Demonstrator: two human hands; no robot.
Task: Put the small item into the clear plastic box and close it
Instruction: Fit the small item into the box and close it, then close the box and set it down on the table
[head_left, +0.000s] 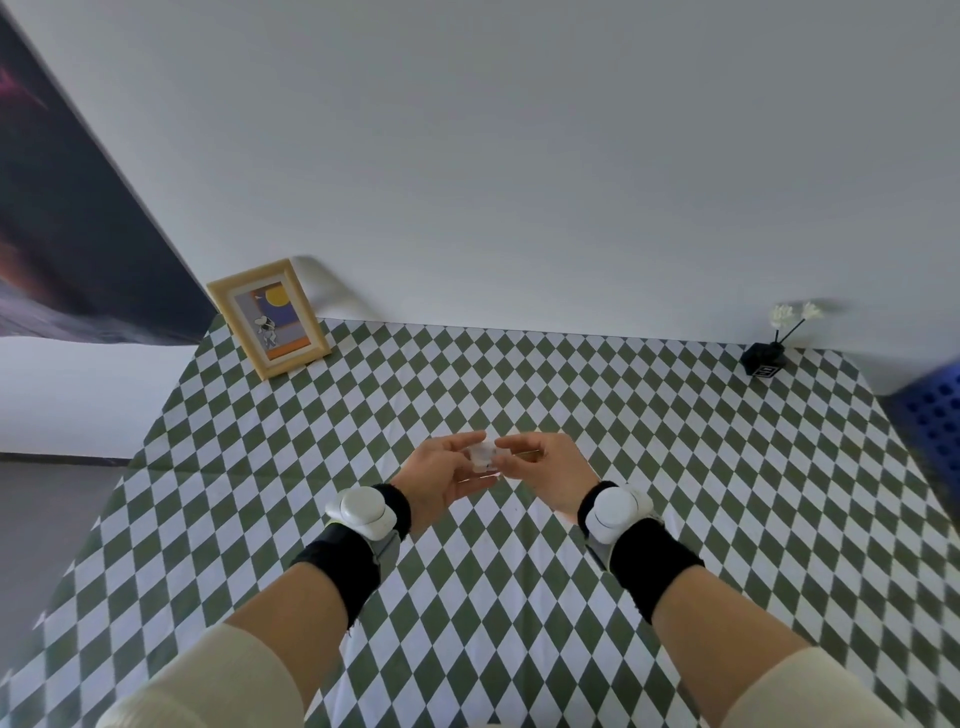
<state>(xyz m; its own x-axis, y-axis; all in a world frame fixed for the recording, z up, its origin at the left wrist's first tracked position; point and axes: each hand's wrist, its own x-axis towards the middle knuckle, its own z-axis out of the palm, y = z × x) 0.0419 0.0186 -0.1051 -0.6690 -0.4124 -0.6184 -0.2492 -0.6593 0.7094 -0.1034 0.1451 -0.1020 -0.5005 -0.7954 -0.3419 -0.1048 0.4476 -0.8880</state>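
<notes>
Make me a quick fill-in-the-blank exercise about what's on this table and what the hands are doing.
1. Both hands hold the clear plastic box ____ the table.
2. The tablecloth has a green and white ____ pattern.
3. The picture frame stands at the table's far ____ corner.

Missing words: above; diamond; left

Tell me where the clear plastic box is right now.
The small clear plastic box sits mid-frame in the head view, held above the green-and-white checkered tablecloth between the fingertips of the left hand and right hand.
</notes>
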